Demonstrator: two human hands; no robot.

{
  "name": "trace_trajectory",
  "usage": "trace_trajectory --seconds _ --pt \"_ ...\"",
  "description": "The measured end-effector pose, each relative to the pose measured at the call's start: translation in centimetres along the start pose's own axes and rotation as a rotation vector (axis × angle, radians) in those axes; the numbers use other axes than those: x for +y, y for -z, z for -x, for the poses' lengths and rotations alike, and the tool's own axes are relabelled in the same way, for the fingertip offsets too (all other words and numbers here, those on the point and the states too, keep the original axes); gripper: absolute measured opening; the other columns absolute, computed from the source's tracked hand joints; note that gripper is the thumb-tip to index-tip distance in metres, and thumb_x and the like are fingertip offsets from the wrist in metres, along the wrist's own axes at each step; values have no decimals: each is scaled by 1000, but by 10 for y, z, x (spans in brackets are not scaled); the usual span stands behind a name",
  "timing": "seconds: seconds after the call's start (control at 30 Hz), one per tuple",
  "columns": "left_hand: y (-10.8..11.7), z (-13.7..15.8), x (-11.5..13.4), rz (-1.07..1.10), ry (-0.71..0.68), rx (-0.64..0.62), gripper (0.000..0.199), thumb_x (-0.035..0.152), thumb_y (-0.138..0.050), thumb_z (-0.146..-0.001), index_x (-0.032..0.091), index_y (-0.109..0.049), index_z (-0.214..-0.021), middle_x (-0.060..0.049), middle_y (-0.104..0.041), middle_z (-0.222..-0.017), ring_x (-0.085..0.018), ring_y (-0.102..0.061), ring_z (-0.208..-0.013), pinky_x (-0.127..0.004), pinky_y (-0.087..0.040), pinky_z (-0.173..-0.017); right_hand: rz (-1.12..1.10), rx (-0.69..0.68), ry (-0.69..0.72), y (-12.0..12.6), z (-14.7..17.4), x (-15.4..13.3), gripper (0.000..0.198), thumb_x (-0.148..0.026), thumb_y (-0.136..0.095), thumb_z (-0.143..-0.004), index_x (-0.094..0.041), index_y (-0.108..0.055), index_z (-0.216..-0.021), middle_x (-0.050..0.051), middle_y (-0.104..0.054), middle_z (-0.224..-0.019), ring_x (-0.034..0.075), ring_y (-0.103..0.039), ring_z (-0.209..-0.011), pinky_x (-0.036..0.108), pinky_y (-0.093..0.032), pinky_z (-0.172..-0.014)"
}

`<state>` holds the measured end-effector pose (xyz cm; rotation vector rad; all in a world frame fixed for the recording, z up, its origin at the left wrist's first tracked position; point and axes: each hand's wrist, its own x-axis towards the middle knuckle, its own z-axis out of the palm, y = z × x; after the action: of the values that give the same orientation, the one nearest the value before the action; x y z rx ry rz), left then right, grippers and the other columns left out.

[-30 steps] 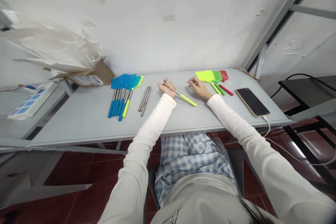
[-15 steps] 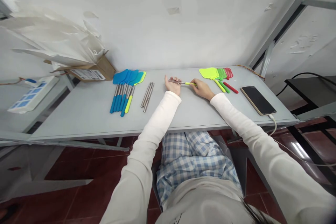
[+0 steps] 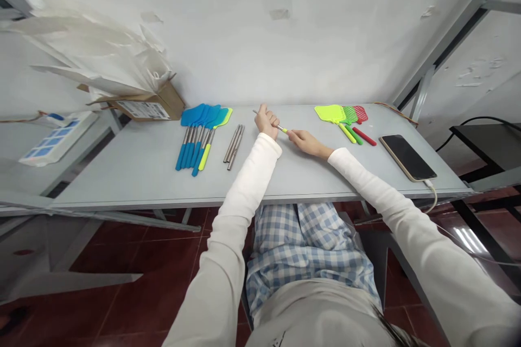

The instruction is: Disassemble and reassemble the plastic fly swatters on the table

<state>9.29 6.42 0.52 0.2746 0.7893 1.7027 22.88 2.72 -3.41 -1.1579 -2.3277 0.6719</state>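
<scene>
My left hand (image 3: pixel 267 122) is wrapped in a fist round a thin metal rod (image 3: pixel 280 128), whose tip pokes out to the left. On the rod's right end sits a yellow-green handle (image 3: pixel 285 130), mostly hidden inside my right hand (image 3: pixel 307 143), which grips it. Left of my hands lie several loose metal rods (image 3: pixel 234 147). Farther left is a row of blue fly swatters (image 3: pixel 203 114) with one yellow-green one. To the right lie a yellow-green swatter head (image 3: pixel 330 113), a green head (image 3: pixel 350 114) and a red head (image 3: pixel 360 114), with loose handles (image 3: pixel 364 136) below them.
A phone (image 3: pixel 408 157) with a white cable lies at the right of the grey table (image 3: pixel 134 184). A cardboard box (image 3: pixel 158 104) with white packaging stands at the back left. A white power strip (image 3: pixel 59 138) is beyond the table's left end. The wall rises right behind.
The fingers of my left hand have closed round the rod, where before they were loosely open beneath it. My right hand still grips the handle, now closer to my left. The view has shifted slightly.
</scene>
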Motion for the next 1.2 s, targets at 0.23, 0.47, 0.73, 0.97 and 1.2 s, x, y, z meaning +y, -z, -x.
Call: trace_trajectory --seconds 0.23,0.47,0.73,0.97,1.2 --pt "23 -18 53 56 -193 134 43 19 -52 -91 23 -18 -64 12 -8 -49 -2 -11 -34 -16 -12 -32 391 88 -69 19 11 10 39 -50 -33 -101 -20 -57 -99 8 -65 -77 22 -58 -70 28 -29 -63" --pt "46 -21 65 -457 -49 92 39 18 -64 -81 22 -27 -67 13 -20 -52 -1 -17 -36 -14 -11 -37 610 229 -317 40 13 33 42 -33 -34 -100 -18 -41 -139 13 -70 -91 29 -64 -82 32 -36 -67" --pt "47 -3 13 -1446 -367 62 52 1 -61 -65 17 -47 -113 -20 -57 -120 -31 -56 -115 -39 -44 -91 632 313 -498 40 16 48 38 -11 -33 -89 -7 -53 -120 28 -53 -122 35 -55 -107 41 -43 -78" --pt "70 16 5 -1989 -594 72 53 4 -40 -79 10 -49 -132 -27 -46 -142 -38 -40 -136 -53 -27 -109 655 398 -545 44 15 58 40 -2 -30 -83 -1 -54 -115 31 -50 -124 37 -50 -114 48 -41 -87" --pt "98 32 28 -2021 -535 413 46 25 -54 -84 10 -50 -128 -31 -47 -139 -44 -42 -131 -62 -29 -105 651 401 -480 41 12 62 33 -11 -37 -86 -3 -55 -112 30 -50 -123 38 -48 -115 50 -39 -90"
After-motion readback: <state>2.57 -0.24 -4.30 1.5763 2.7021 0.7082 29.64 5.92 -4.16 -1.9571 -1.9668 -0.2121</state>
